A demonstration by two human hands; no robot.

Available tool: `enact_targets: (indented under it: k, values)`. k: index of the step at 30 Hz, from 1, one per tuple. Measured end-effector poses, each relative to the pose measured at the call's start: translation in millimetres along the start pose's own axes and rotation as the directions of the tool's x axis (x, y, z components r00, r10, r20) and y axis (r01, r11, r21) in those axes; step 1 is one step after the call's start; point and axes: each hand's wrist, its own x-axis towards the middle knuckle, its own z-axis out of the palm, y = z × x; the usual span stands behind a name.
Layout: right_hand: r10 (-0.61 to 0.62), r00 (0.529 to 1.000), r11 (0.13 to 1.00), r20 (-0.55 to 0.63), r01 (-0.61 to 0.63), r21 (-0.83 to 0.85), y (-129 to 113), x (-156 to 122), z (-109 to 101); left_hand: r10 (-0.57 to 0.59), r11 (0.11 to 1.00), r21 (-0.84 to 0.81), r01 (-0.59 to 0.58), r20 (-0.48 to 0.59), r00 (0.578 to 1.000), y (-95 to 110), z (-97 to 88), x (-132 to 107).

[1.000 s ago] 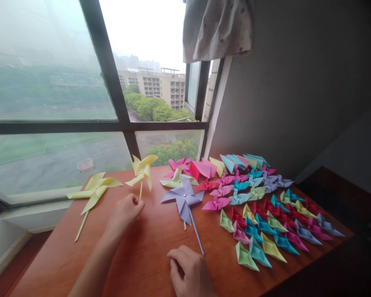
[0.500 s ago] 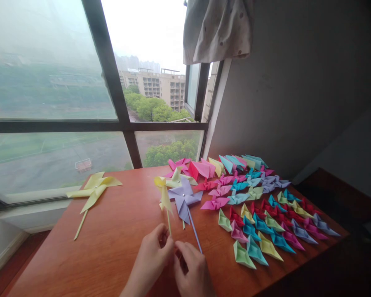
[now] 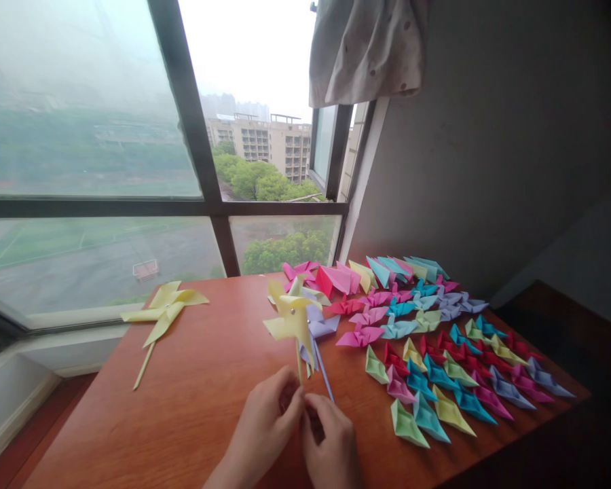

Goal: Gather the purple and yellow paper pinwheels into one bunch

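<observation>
Both of my hands pinch the thin stick of a yellow paper pinwheel (image 3: pixel 294 316), low on its stem. My left hand (image 3: pixel 272 414) grips from the left with thumb and fingers closed. Beside it my right hand (image 3: pixel 330 435) is closed at the stick's lower end, which the fingers hide. The pinwheel stands upright and faces me, with a pin at its centre. Behind it lies a purple pinwheel (image 3: pixel 324 324), partly covered, its stick pointing down toward my right hand. Another yellow pinwheel (image 3: pixel 168 309) rests on the table's left side.
On the wooden table (image 3: pixel 132 435), several folded paper boats (image 3: pixel 451 411) fill the right side. Paper cranes (image 3: pixel 359 335) and folded paper planes (image 3: pixel 392 270) sit behind them. A pink pinwheel (image 3: pixel 300 273) lies near the window (image 3: pixel 285 234). A curtain (image 3: pixel 366 54) hangs above.
The held pinwheel has turned from edge-on to facing me, and its blades now cover part of the purple one. Both hands appear slightly farther right; the whole view has also shifted a little.
</observation>
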Motion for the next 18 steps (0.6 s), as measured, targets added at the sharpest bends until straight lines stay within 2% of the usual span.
enact_targets:
  k: [4, 8, 11, 16, 18]
  values:
    - [0.047, 0.995, 0.999, -0.083, -0.048, -0.014, -1, 11, -5, 0.063, 0.998, -0.014, -0.063, 0.042, 0.997, -7, -12.8, 17]
    - [0.163, 0.985, 0.987, -0.06, -0.163, 0.004, -5, 41, -14, 0.065, 0.995, 0.079, -0.062, -0.031, 0.997, -29, -17.5, 31]
    - [0.204, 0.977, 0.979, -0.066, -0.203, 0.019, -4, 71, -19, 0.063, 0.992, 0.112, -0.056, -0.059, 0.996, -40, -15.3, 33]
    - [0.259, 0.958, 0.966, -0.123, -0.258, 0.024, 1, 119, -16, 0.081, 0.972, 0.222, -0.074, -0.023, 0.996, -40, -13.2, 29]
    - [0.262, 0.956, 0.963, -0.133, -0.267, -0.022, 4, 135, -11, 0.078, 0.965, 0.253, -0.071, -0.017, 0.997, -38, -13.4, 28]
